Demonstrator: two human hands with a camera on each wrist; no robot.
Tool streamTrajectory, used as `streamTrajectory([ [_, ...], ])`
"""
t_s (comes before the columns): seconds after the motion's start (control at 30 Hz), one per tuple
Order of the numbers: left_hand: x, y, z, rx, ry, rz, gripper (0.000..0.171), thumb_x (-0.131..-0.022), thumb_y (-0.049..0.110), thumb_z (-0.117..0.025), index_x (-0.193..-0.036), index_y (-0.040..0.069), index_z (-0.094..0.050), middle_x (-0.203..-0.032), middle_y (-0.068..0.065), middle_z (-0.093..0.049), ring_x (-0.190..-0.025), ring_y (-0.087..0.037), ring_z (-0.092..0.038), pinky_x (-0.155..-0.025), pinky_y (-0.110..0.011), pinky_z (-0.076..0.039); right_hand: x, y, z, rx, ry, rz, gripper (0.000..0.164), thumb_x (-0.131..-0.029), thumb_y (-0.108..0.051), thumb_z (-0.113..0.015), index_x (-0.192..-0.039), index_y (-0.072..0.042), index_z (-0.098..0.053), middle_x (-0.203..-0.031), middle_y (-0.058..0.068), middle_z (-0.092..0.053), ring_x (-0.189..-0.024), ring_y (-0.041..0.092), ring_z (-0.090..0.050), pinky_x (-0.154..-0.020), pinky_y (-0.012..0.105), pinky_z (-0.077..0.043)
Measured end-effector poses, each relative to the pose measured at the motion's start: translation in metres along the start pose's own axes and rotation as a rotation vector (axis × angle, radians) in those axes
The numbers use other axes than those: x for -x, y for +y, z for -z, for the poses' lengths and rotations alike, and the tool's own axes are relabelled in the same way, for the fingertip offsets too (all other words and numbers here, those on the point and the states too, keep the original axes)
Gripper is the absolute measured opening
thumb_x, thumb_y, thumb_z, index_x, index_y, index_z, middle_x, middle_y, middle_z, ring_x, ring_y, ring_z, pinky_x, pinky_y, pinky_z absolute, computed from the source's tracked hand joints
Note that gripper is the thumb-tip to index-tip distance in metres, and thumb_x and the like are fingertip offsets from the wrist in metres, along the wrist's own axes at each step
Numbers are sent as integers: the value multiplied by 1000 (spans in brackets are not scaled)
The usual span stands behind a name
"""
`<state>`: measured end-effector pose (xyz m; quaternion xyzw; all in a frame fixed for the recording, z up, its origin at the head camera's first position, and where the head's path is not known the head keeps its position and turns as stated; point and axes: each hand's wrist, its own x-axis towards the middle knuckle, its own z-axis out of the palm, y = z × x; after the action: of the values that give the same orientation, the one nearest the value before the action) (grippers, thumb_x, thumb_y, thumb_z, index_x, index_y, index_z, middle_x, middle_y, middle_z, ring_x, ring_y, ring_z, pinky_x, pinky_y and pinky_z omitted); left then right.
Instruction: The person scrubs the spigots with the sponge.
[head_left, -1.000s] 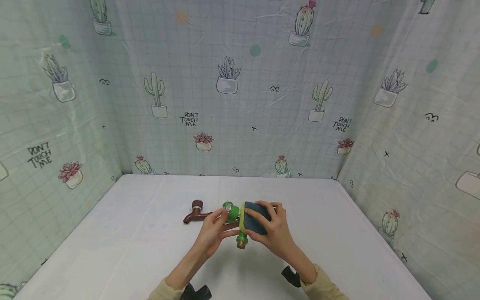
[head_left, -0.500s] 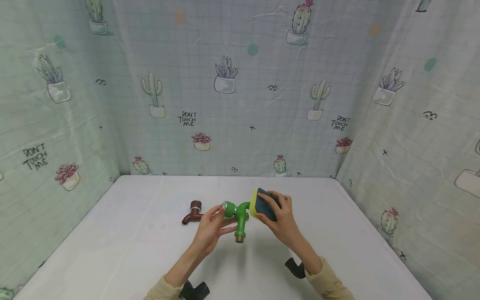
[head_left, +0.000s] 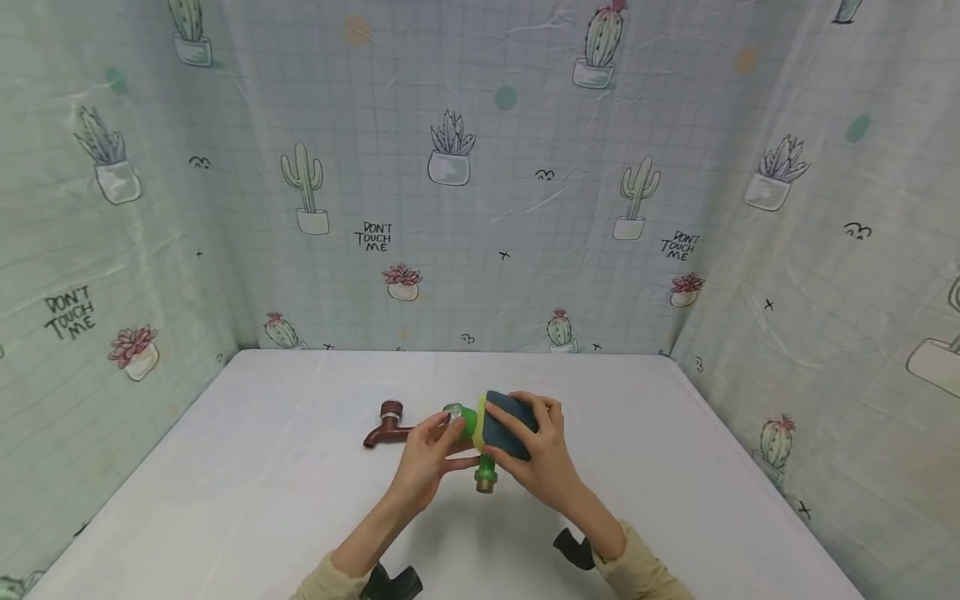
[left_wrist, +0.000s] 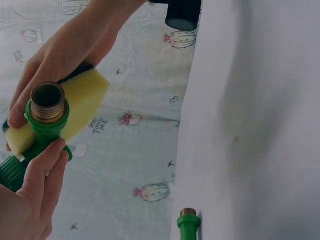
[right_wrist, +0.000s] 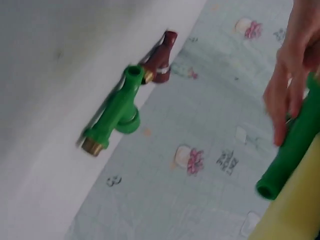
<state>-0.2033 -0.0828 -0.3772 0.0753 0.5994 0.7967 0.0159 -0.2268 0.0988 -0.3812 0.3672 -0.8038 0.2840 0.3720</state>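
Observation:
My left hand grips a green tap by its ribbed knob end, held up above the table. The tap's brass threaded outlet points at the camera in the left wrist view. My right hand holds a sponge, yellow on one side and dark blue-green on the other. Its yellow face lies against the tap body, which it mostly hides in the head view. The right wrist view catches the tap's open green end beside the sponge.
A brown tap lies on the white table behind my left hand. Next to it lies a second green tap with a brass end. A cactus-print curtain closes off the back and sides.
My right hand swung the sponge up and right off the tap half a second ago, baring the tap body. Now the sponge is back down and left against it. The left hand barely shifts.

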Motion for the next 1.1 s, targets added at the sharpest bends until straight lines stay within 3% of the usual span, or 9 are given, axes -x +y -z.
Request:
streamTrajectory([
  [0.17, -1, -1, -1, 7, -35, -21, 38, -90, 21, -52, -118, -4, -47, -105, -8, -58, -94, -25, -64, -74, -45, -53, -3, 21, 0, 71, 72, -66, 51, -83, -50, -53, -123, -19, -54, -120, 21, -45, -100, 31, -33, -77, 45, -30],
  [0.33, -5, -3, 0, -22, 13, -27, 47, -89, 26, -53, -122, -5, -43, -112, -17, -56, -96, -27, -63, -74, -44, -53, -4, 31, 8, 71, 103, -165, 54, -74, -34, -70, -123, -17, -54, -119, 22, -44, -100, 34, -33, -77, 46, -36],
  [0.43, -7, -3, 1, -12, 51, -9, 49, -89, 27, -53, -125, -4, -40, -117, -22, -53, -96, -24, -62, -76, -44, -53, -3, 24, 12, -32, 36, -184, 61, -70, -24, -75, -126, -20, -51, -123, 17, -42, -104, 29, -32, -74, 42, -42],
  [0.53, -8, -2, 0, 5, 76, 10, 49, -89, 27, -53, -126, -1, -40, -119, -21, -52, -95, -21, -62, -78, -43, -53, 1, 13, 14, -146, -80, -133, 62, -71, -25, -75, -127, -24, -49, -127, 12, -41, -108, 23, -31, -75, 42, -44],
  [0.67, -9, -2, 0, -8, 68, 12, 48, -89, 29, -53, -124, -2, -42, -117, -19, -55, -92, -20, -63, -78, -42, -53, 4, 3, 8, -170, -144, -73, 55, -73, -30, -73, -123, -26, -51, -128, 10, -43, -108, 20, -31, -77, 42, -44],
  [0.93, -5, -2, 5, -17, -34, 14, 44, -91, 22, -51, -120, -10, -42, -97, -4, -61, -95, -25, -63, -76, -46, -53, 0, 10, 1, -120, -27, -107, 52, -67, -24, -77, -116, -24, -59, -122, 13, -47, -106, 25, -33, -75, 43, -44],
  [1.1, -3, -2, 6, -6, -45, 5, 42, -91, 21, -50, -119, -9, -42, -97, -2, -61, -98, -28, -62, -77, -47, -52, -6, 25, 1, -20, 50, -121, 52, -65, -23, -79, -114, -21, -60, -119, 17, -49, -101, 30, -35, -75, 46, -40],
])
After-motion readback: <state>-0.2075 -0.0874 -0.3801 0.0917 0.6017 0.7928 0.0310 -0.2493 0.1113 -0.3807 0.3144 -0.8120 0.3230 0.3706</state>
